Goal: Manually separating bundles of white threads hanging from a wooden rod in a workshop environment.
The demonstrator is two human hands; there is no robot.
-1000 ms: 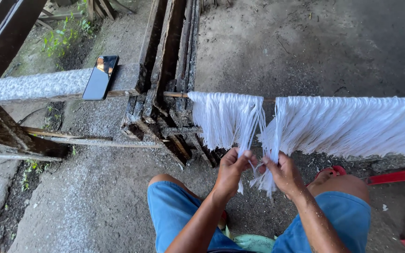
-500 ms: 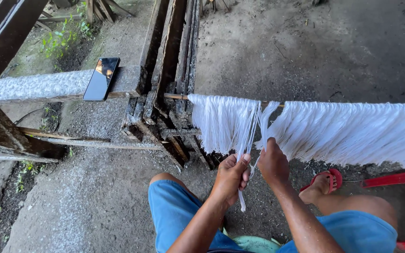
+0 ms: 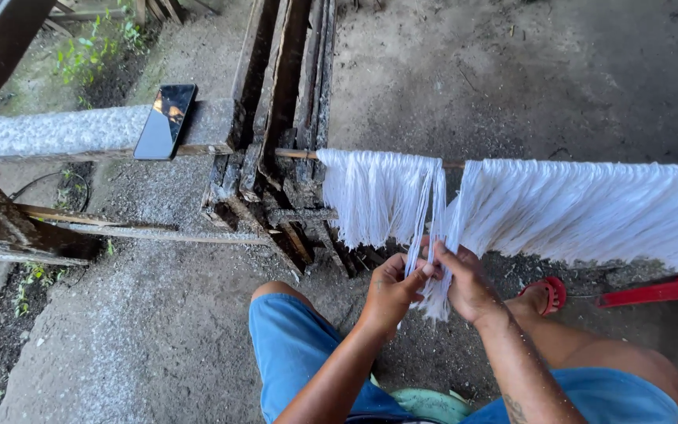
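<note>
Matt white threads [image 3: 559, 208], probably cotton

**Hands at the hanging white threads**

You are sitting and looking down at white threads [image 3: 559, 208] hanging from a thin horizontal rod [image 3: 296, 154]. Your left hand [image 3: 390, 289] is pinching a narrow strand [image 3: 420, 224]; your right hand [image 3: 468, 284] is gripping the adjoining bundle. A dark phone [image 3: 165, 121] is lying on the grey beam [image 3: 49, 133].
</note>
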